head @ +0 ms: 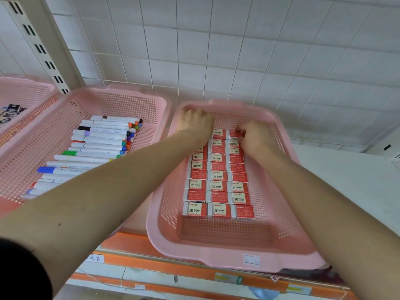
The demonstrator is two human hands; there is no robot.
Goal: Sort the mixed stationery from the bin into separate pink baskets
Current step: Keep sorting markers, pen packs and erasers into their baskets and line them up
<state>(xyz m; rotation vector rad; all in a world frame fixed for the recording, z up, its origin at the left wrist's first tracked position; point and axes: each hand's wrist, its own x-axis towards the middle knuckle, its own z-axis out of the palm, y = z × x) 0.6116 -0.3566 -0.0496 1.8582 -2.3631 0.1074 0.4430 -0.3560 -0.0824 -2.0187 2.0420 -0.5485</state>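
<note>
Both hands are reaching into the far end of the right-hand pink basket (216,257), where boxed red-and-white erasers (217,187) are lying flat in three tidy columns. The right hand (255,138) is sitting over the top of the right column, its fingers curling round the farthest eraser (234,134) there and pinching it. The left hand (194,123) is resting at the head of the left column, close to the basket's far wall, knuckles up and fingers bending down out of sight, so whether it is gripping anything cannot be told. Just beside, to the left, a second pink basket (121,92) is holding capped markers (97,139) lying side by side, the left forearm crossing over its near corner.
</note>
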